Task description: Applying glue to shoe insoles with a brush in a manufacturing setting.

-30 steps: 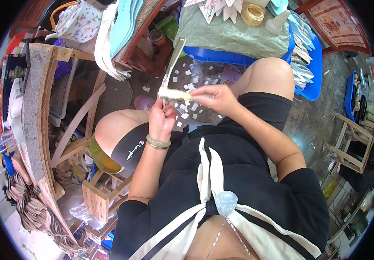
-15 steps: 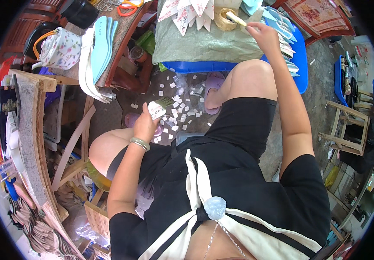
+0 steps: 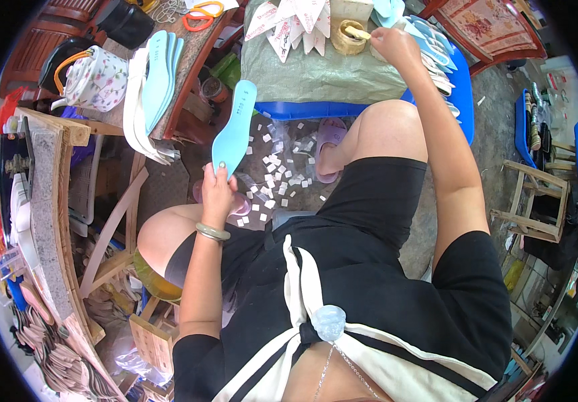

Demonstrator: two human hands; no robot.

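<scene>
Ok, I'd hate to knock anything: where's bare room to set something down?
Bare: the green sheet between white pointed pieces and blue tub rim; floor between right arm and wooden stool. Crowded: around the right hand and pot; among the scattered white squares.

A held insole (image 3: 233, 130), smooth and rather matt, right of the insole a wrinkled plastic sheet (image 3: 296, 79) with slight shine, a pot (image 3: 348, 47) rough and crusted, farther right a stool (image 3: 537, 170) of unpolished wood, left of the insole a glossy teapot (image 3: 98, 79)
</scene>
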